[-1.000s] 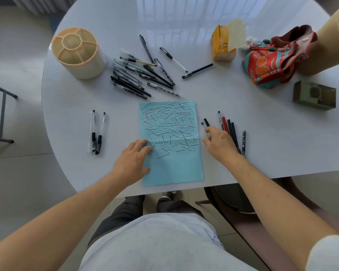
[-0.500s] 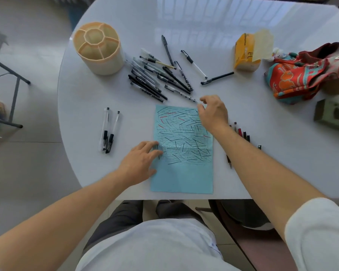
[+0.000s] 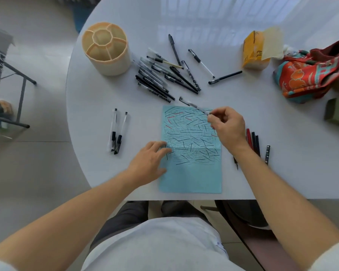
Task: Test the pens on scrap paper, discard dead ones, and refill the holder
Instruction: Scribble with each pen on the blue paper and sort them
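Note:
A light blue scrap paper (image 3: 192,173) covered in black and red strokes lies at the table's near edge. My left hand (image 3: 151,161) rests flat on its left edge, fingers spread. My right hand (image 3: 227,126) pinches one end of a clear pen with a black cap (image 3: 193,104) above the paper's top right corner. A pile of several black and clear pens (image 3: 160,75) lies beyond the paper. The cream round pen holder (image 3: 106,49) stands empty at the far left. Two clear pens (image 3: 116,132) lie left of the paper. Several dark and red pens (image 3: 254,141) lie to its right.
A yellow carton (image 3: 254,49) and a red patterned cloth bag (image 3: 311,75) sit at the far right, with a green box (image 3: 338,112) nearer. A single black pen (image 3: 225,77) lies apart. The white table's rounded edge (image 3: 71,114) curves on the left; a chair is below.
My right hand left the pens on the right, reached to the pile beyond the paper, and now holds a clear pen over the paper's top. My left hand stayed on the paper.

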`<action>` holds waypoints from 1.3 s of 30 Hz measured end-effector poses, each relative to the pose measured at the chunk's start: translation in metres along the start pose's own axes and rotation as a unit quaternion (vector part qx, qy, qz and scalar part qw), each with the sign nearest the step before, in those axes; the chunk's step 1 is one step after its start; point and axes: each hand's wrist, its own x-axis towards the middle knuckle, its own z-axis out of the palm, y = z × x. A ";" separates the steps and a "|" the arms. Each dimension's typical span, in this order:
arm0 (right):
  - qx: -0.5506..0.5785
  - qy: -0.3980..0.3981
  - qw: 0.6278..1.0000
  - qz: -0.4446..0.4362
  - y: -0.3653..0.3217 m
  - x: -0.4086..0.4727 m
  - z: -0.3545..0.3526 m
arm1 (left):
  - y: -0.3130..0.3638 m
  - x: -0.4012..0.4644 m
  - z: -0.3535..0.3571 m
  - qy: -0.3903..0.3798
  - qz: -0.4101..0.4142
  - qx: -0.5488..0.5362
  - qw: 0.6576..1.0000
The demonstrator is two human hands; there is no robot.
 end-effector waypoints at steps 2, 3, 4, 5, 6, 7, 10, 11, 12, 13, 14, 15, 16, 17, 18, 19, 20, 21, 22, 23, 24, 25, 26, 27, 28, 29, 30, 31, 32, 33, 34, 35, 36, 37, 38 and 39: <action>0.059 -0.024 0.997 0.033 0.007 -0.038 -0.015 | 0.006 -0.002 -0.001 0.048 -0.038 -0.097 0.993; 0.084 -0.041 0.994 0.048 0.011 -0.057 -0.020 | 0.010 -0.002 -0.002 0.060 -0.054 -0.133 0.988; 0.107 -0.056 0.991 0.062 0.016 -0.076 -0.023 | 0.015 -0.001 -0.004 0.053 -0.062 -0.156 0.984; 0.125 -0.067 0.987 0.074 0.021 -0.093 -0.023 | 0.020 0.000 -0.006 0.031 -0.060 -0.171 0.983; 0.138 -0.073 0.984 0.083 0.026 -0.108 -0.021 | 0.026 0.000 -0.007 0.002 -0.051 -0.182 0.982; 0.151 -0.072 0.981 0.092 0.031 -0.119 -0.018 | 0.031 0.000 -0.007 -0.028 -0.040 -0.191 0.980; 0.214 -0.063 0.967 0.127 0.038 -0.140 -0.005 | 0.041 -0.002 -0.006 -0.087 -0.022 -0.183 0.979; 0.234 -0.068 0.961 0.134 0.038 -0.145 0.000 | 0.043 -0.004 -0.005 -0.094 -0.018 -0.174 0.980; 0.248 -0.080 0.955 0.138 0.039 -0.150 0.005 | 0.045 -0.006 -0.005 -0.098 -0.012 -0.162 0.982; 0.253 -0.100 0.952 0.139 0.040 -0.155 0.010 | 0.046 -0.008 -0.004 -0.102 -0.003 -0.147 0.984; 0.249 -0.123 0.951 0.137 0.042 -0.159 0.015 | 0.047 -0.009 -0.003 -0.105 0.007 -0.131 0.986; 0.241 -0.139 0.951 0.136 0.043 -0.162 0.021 | 0.048 -0.010 -0.002 -0.103 0.017 -0.118 0.988; 0.235 -0.141 0.952 0.133 0.043 -0.164 0.024 | 0.049 -0.012 -0.001 -0.095 0.022 -0.107 0.989; 0.232 -0.122 0.955 0.136 0.043 -0.162 0.025 | 0.048 -0.014 0.000 -0.080 0.019 -0.097 0.992; 0.235 -0.077 0.958 0.147 0.046 -0.158 0.023 | 0.046 -0.016 0.001 -0.058 0.009 -0.084 0.995; 0.242 -0.018 0.956 0.162 0.050 -0.152 0.015 | 0.039 -0.018 0.001 -0.032 -0.008 -0.069 0.997; 0.245 0.038 0.953 0.173 0.057 -0.145 0.003 | 0.031 -0.021 0.000 -0.006 -0.031 -0.053 0.998; 0.238 0.072 0.953 0.176 0.064 -0.138 -0.011 | 0.022 -0.025 -0.002 0.019 -0.052 -0.039 0.998; 0.213 0.078 0.959 0.173 0.070 -0.133 -0.024 | 0.013 -0.028 -0.004 0.039 -0.058 -0.025 0.997; 0.179 0.067 0.968 0.163 0.076 -0.129 -0.032 | 0.006 -0.031 -0.005 0.054 -0.049 -0.011 0.997; 0.145 0.048 0.977 0.150 0.080 -0.127 -0.036 | 0.003 -0.031 -0.004 0.063 -0.031 0.001 0.998; 0.122 0.028 0.983 0.133 0.082 -0.126 -0.034 | 0.003 -0.029 -0.003 0.064 -0.010 0.006 0.998; 0.108 0.011 0.988 0.114 0.082 -0.125 -0.030 | 0.006 -0.026 0.000 0.060 0.011 0.009 0.998; 0.091 0.000 0.992 0.092 0.081 -0.125 -0.023 | 0.009 -0.023 0.004 0.056 0.031 0.013 0.998; 0.066 -0.004 0.995 0.071 0.080 -0.124 -0.017 | 0.012 -0.020 0.007 0.049 0.043 0.015 0.998; 0.039 -0.004 0.998 0.052 0.081 -0.122 -0.012 | 0.013 -0.018 0.010 0.038 0.045 0.014 0.998; 0.013 -0.003 0.999 0.034 0.082 -0.122 -0.009 | 0.014 -0.018 0.012 0.029 0.039 0.012 0.999; -0.013 -0.003 1.000 0.017 0.085 -0.121 -0.006 | 0.013 -0.019 0.013 0.024 0.033 0.010 0.999; -0.039 -0.004 0.999 -0.002 0.087 -0.121 -0.005 | 0.013 -0.020 0.013 0.025 0.030 0.007 0.999; -0.065 -0.007 0.998 -0.020 0.090 -0.122 -0.005 | 0.014 -0.021 0.013 0.028 0.028 0.002 0.999; -0.085 -0.010 0.996 -0.036 0.091 -0.122 -0.004 | 0.015 -0.021 0.012 0.030 0.027 -0.003 0.999; -0.101 -0.014 0.994 -0.045 0.091 -0.122 -0.004 | 0.016 -0.021 0.011 0.030 0.024 -0.004 0.999; -0.113 -0.018 0.992 -0.051 0.091 -0.122 -0.004 | 0.017 -0.021 0.010 0.029 0.021 -0.004 0.999; -0.123 -0.020 0.991 -0.055 0.091 -0.122 -0.004 | 0.018 -0.021 0.010 0.026 0.017 -0.004 0.999; -0.134 -0.018 0.989 -0.058 0.091 -0.121 -0.005 | 0.018 -0.021 0.009 0.024 0.015 -0.004 1.000; -0.146 -0.009 0.988 -0.057 0.092 -0.120 -0.008 | 0.019 -0.021 0.009 0.023 0.014 -0.005 1.000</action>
